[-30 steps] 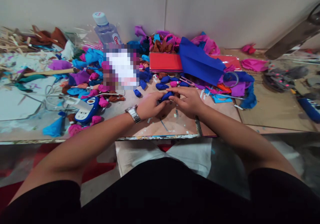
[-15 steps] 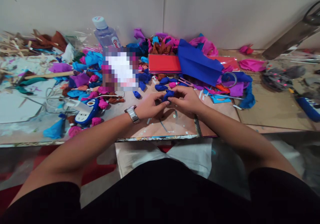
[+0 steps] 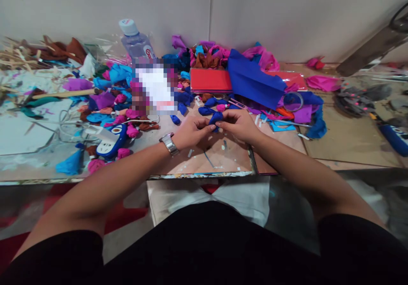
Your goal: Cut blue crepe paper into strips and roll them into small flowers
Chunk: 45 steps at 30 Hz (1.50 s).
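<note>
The small blue crepe-paper wad [image 3: 216, 118] is sitting right between the two hands, just above the tabletop [image 3: 223, 157] at the middle of the work area. The left hand [image 3: 190, 133] is pinching its near-left end, thumb and forefinger pressed together on the paper, while the right hand [image 3: 239, 125] is nipping the right side, fingertips [image 3: 223, 124] closed on it from the other way. The wad's long axis is running roughly left to right, tipped slightly away from the person, so each hand is gripping one end and neither is nearer than the other; the paper is lying straight across the gap between the two grips. A watch [image 3: 169, 143] is showing on the left wrist. Just beyond the hands, more rolled blue pieces [image 3: 205, 110] and a pink one [image 3: 221, 107] are lying on the table, with a folded blue sheet [image 3: 255, 81] and a red sheet [image 3: 210, 80] behind them. Off to the left, a water bottle [image 3: 136, 43] is standing among heaps of coloured scraps.
</note>
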Tool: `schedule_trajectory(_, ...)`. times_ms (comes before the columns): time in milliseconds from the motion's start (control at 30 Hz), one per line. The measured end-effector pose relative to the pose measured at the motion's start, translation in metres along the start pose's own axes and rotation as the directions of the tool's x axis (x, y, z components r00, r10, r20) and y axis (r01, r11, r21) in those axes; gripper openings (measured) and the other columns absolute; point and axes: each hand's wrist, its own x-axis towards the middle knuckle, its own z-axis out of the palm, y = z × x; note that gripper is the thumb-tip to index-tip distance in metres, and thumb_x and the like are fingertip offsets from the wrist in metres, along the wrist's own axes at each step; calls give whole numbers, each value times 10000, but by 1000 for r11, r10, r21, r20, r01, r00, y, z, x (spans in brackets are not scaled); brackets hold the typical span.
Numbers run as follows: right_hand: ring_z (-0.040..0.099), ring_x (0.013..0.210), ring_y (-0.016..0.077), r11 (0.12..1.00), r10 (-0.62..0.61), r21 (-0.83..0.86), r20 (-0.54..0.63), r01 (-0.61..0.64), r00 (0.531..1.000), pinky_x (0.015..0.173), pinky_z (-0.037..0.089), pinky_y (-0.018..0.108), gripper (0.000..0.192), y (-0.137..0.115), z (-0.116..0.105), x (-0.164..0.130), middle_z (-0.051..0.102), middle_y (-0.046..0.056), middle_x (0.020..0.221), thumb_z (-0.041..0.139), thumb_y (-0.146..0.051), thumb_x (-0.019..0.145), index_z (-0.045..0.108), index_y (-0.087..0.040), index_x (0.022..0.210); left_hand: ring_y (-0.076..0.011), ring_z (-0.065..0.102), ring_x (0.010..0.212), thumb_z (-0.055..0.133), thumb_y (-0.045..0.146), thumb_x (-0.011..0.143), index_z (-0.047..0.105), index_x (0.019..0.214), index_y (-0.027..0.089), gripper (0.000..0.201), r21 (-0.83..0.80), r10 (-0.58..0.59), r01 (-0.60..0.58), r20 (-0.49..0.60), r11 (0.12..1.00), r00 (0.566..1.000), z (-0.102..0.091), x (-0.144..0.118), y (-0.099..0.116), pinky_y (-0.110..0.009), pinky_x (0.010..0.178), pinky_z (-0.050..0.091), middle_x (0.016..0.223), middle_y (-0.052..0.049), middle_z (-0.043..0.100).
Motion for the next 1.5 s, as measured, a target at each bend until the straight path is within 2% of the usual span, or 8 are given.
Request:
schedule_trajectory(233,608,668,142,1000,10,10,0,-10,1000,661,504,290,297,0,2,-2,739,18,772,870,-430,753,781,-166,854,-71,376,489,737,496,921,753,844,144,361,-23,-17,18,22,1000,1000,0,2,-6,-245,471,231,582,12,588)
schedule_trajectory(500,650,709,164,1000,9,-2,-17,-9,1000,696,533,307,218,-1,-1,1,747,21,788,829,-361,761,765,-171,849,-125,643,676,734,435,923,791,1007,147,305,-158,4,1,26,987,1000,0,1,-3,-250,651,493,861,-63,784)
schedule_trajectory(667,644,694,161,1000,10,17,3,-10,1000,700,533,307,288,0,-1,1,740,19,781,868,-419,755,763,-171,856,-122,610,582,697,497,943,776,898,138,371,-122,-50,47,-21,991,999,0,2,-1,-246,578,462,728,-53,748)
schedule_trajectory(800,662,744,166,999,2,33,32,-3,999,722,532,302,343,3,0,1,776,41,875,888,-432,743,780,-161,922,-138,671,652,737,466,908,760,933,130,338,-192,-63,63,2,979,998,1,2,-1,-247,628,512,822,-72,787)
schedule_trajectory(1000,641,713,153,999,11,46,37,-13,999,696,523,290,290,3,1,0,760,23,831,869,-396,747,776,-163,892,-119,619,574,729,488,916,753,905,134,356,-139,-43,42,-5,989,999,2,1,0,-227,535,446,714,-50,742)
schedule_trajectory(1133,598,643,134,997,44,60,26,-45,999,626,489,274,323,3,1,-1,726,10,770,876,-430,744,766,-165,892,-134,672,652,743,507,906,748,862,139,370,-149,-43,39,-26,988,999,1,2,2,-228,591,500,771,-67,776)
schedule_trajectory(1367,571,630,126,999,33,8,-13,-33,999,602,455,264,348,5,0,1,685,-3,719,883,-470,731,762,-165,846,-156,709,718,771,492,887,774,1020,147,369,-178,-24,13,-60,984,998,2,2,-3,-256,655,550,882,-78,800)
schedule_trajectory(1500,590,619,129,996,79,34,-11,-78,997,590,468,262,383,3,2,1,695,0,724,911,-488,695,757,-171,844,-140,665,644,784,459,867,744,883,146,316,-126,-41,28,-104,992,994,1,2,-4,-239,587,491,767,-52,756)
